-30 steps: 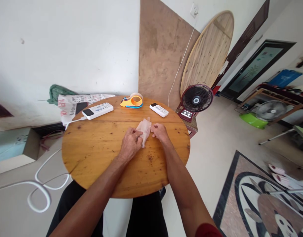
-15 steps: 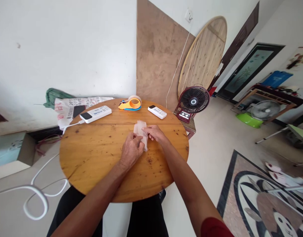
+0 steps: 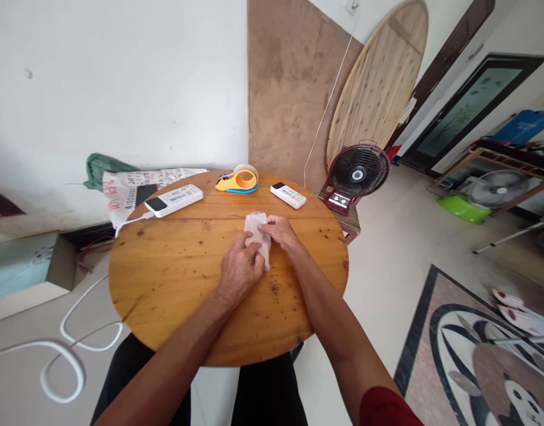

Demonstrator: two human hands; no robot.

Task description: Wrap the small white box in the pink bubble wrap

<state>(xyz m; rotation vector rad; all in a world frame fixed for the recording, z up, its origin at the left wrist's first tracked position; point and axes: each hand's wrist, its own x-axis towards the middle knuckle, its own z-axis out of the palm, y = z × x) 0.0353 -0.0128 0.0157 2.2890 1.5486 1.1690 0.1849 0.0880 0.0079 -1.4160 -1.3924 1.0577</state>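
Observation:
A whitish, translucent plastic-wrapped packet (image 3: 256, 222), which looks like bubble wrap, lies lengthwise on the round wooden table (image 3: 174, 296). My left hand (image 3: 241, 265) grips its near left side, with thumb and index finger resting on top. At the upper right edge of the packet, my right hand (image 3: 280, 232) pinches the plastic between thumb and fingers. What the wrap contains cannot be made out. Beyond the packet stand an orange and blue tape dispenser (image 3: 237, 180) with a tape roll and, to its right, a small white device (image 3: 288, 194) with a dark end.
A larger white device (image 3: 174, 200) with a cable plugged in sits at the table's back left. A dark red fan (image 3: 357, 173) stands on a stool past the right edge. White cable loops (image 3: 67, 367) hang at the left. A printed sack (image 3: 116, 192) lies behind the table.
The camera view has shifted slightly. My right hand has moved a little up along the packet's right edge, and the packet looks flatter and wider. My left hand's fingers have spread slightly on it.

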